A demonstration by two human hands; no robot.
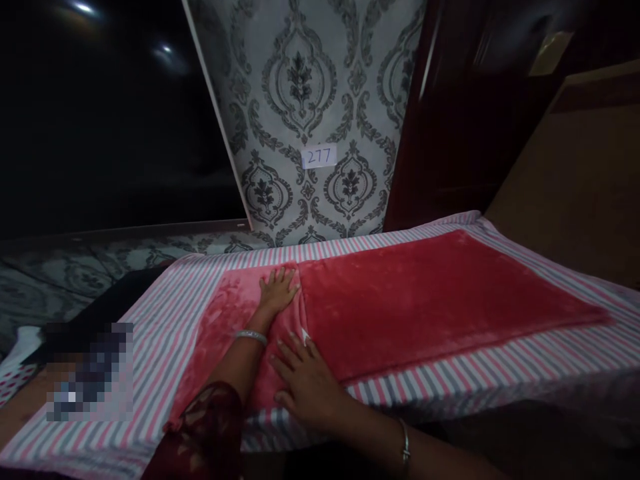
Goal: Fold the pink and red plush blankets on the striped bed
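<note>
A red plush blanket [430, 293] lies flat, folded, on a pink, grey and white striped sheet [165, 320] over a table. My left hand [277, 291] rests flat on the blanket's far left part, fingers spread, beside a fold line. My right hand [306, 380] lies flat near the blanket's front edge, fingers stretched toward a small white tag [306, 335]. Each wrist wears a bangle. Neither hand grips anything.
Patterned grey wallpaper [300, 100] with a small label reading 277 [319, 157] stands behind the table. A dark wooden door [450, 120] is at the back right, a brown board [580, 180] at right. A blurred patch [90, 370] covers something at left.
</note>
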